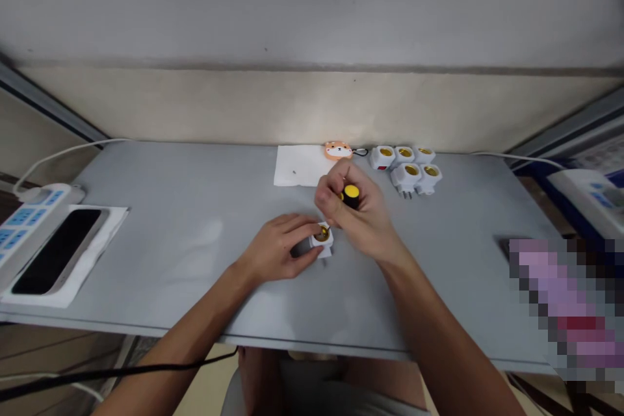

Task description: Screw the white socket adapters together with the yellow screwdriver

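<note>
A white lamp socket with a brass-coloured inside sits on the grey table near its middle. My left hand grips the socket from the left, fingers on top and thumb lower down. Above and to the right, my right hand is closed round a screwdriver with a yellow and black handle. Its thin shaft slants down to the left, and the tip reaches the socket's opening. Whether the tip sits on a screw is too small to tell.
Several more white lamp sockets stand at the back right. An orange animal-face case lies by a white paper sheet. At the left are a phone and a power strip; a blurred-out pinkish thing is at the right.
</note>
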Demonstrator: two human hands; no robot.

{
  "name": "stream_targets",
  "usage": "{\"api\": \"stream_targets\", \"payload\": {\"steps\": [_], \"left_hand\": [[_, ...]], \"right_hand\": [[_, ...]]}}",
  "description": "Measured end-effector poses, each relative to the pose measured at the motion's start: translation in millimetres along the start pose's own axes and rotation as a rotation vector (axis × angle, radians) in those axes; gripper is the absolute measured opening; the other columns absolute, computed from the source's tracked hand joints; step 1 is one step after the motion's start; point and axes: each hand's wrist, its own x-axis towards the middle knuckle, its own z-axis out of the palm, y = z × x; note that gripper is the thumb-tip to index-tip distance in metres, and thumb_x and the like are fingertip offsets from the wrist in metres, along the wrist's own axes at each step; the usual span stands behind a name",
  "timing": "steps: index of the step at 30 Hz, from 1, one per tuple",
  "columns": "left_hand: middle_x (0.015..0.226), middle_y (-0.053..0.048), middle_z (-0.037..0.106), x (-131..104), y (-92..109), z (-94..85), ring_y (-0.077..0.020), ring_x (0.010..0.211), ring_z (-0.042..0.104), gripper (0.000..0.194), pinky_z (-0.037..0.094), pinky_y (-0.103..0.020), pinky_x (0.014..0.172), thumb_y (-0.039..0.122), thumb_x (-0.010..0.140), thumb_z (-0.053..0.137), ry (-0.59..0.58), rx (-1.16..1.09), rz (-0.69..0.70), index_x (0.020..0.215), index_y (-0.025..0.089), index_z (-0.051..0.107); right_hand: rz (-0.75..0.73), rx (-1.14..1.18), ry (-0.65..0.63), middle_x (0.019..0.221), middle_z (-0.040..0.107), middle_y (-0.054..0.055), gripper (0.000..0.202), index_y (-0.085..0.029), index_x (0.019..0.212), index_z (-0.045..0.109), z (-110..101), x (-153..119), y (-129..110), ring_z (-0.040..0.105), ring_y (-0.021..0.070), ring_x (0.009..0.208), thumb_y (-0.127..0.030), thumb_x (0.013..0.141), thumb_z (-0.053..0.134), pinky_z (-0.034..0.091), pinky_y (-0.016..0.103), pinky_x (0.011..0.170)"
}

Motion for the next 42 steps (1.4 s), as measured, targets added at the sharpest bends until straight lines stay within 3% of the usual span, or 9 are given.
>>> {"api": "stream_targets", "payload": {"steps": [4, 8, 15, 19, 23, 26, 32, 38, 42], "left_hand": [[0.117, -0.008, 0.076, -0.5, 0.0, 0.3, -0.0239, 0.107, 0.074, 0.022, 0.061, -0.039, 0.093, 0.025, 0.096, 0.066, 0.007, 0.022, 0.0, 0.118, 0.023, 0.064], [0.116, -0.008, 0.076, -0.7, 0.2, 0.8, -0.0233, 0.107, 0.074, 0.023, 0.061, -0.038, 0.092, 0.025, 0.096, 0.066, 0.023, 0.035, 0.006, 0.119, 0.023, 0.065], [0.111, -0.008, 0.077, -1.0, -0.6, 1.4, -0.023, 0.102, 0.075, 0.021, 0.062, -0.037, 0.088, 0.025, 0.095, 0.067, 0.038, 0.032, 0.013, 0.116, 0.023, 0.065], [0.11, -0.008, 0.077, -0.6, 0.0, 0.7, -0.0228, 0.101, 0.075, 0.02, 0.062, -0.038, 0.09, 0.024, 0.096, 0.066, 0.024, 0.022, 0.013, 0.116, 0.023, 0.066], [0.116, -0.008, 0.077, -0.6, 0.2, 0.5, -0.0232, 0.107, 0.074, 0.022, 0.061, -0.039, 0.095, 0.026, 0.096, 0.066, 0.013, 0.026, -0.003, 0.117, 0.024, 0.066], [0.119, -0.008, 0.076, -0.8, -0.2, 0.9, -0.0231, 0.109, 0.074, 0.02, 0.061, -0.039, 0.095, 0.025, 0.096, 0.065, 0.002, 0.015, -0.002, 0.117, 0.024, 0.066], [0.12, -0.008, 0.076, -3.1, -2.7, 3.0, -0.0241, 0.11, 0.075, 0.022, 0.061, -0.04, 0.095, 0.026, 0.097, 0.067, 0.021, 0.046, 0.012, 0.118, 0.024, 0.064], [0.115, -0.008, 0.077, -3.2, -3.4, 3.1, -0.023, 0.102, 0.075, 0.022, 0.062, -0.037, 0.088, 0.026, 0.096, 0.068, 0.042, 0.076, 0.048, 0.118, 0.023, 0.063], [0.106, -0.006, 0.077, -3.0, -4.3, 3.8, -0.0226, 0.098, 0.075, 0.021, 0.062, -0.036, 0.083, 0.025, 0.095, 0.07, 0.087, 0.055, 0.069, 0.115, 0.022, 0.064]], "right_hand": [[0.043, 0.022, -0.048, 0.072, 0.044, -0.003, 0.036, -0.023, 0.1, 0.064, -3.7, 0.8, -4.8, 0.037, 0.0107, 0.056, -0.057, 0.102, 0.053, 0.034, 0.028, 0.052], [0.014, 0.043, -0.105, 0.074, 0.051, 0.0, 0.039, -0.021, 0.1, 0.076, -11.9, 0.7, -3.0, 0.048, 0.0136, 0.061, -0.046, 0.106, 0.047, 0.041, 0.032, 0.058], [-0.028, 0.112, -0.098, 0.091, 0.056, -0.001, 0.024, -0.022, 0.086, 0.06, -10.7, 0.8, 5.0, 0.06, 0.0108, 0.068, -0.036, 0.09, 0.078, 0.049, 0.029, 0.061], [0.036, 0.103, -0.064, 0.075, 0.052, -0.006, 0.036, -0.024, 0.083, 0.044, -6.4, -0.8, 0.1, 0.045, 0.0066, 0.052, -0.035, 0.092, 0.077, 0.035, 0.022, 0.048], [0.048, 0.077, -0.099, 0.067, 0.043, -0.005, 0.032, -0.023, 0.09, 0.056, -9.3, -0.7, -5.3, 0.036, 0.0104, 0.055, -0.053, 0.1, 0.06, 0.03, 0.026, 0.05], [0.089, 0.136, -0.174, 0.07, 0.049, 0.0, 0.038, -0.02, 0.1, 0.07, -13.1, -0.2, -8.3, 0.041, 0.0144, 0.058, -0.049, 0.104, 0.046, 0.035, 0.031, 0.056], [-0.032, 0.054, -0.138, 0.073, 0.059, 0.004, 0.033, -0.019, 0.079, 0.071, -19.6, 0.5, -4.7, 0.054, 0.0182, 0.065, -0.037, 0.101, 0.055, 0.041, 0.034, 0.063], [-0.089, -0.017, -0.194, 0.087, 0.06, 0.005, 0.025, -0.019, 0.088, 0.075, -22.3, 0.4, -1.4, 0.058, 0.0166, 0.077, -0.037, 0.1, 0.064, 0.047, 0.032, 0.067], [-0.009, 0.08, -0.289, 0.094, 0.064, 0.004, 0.017, -0.021, 0.093, 0.066, -14.9, -3.2, -2.3, 0.062, 0.0151, 0.078, -0.035, 0.093, 0.076, 0.048, 0.028, 0.062]]}}
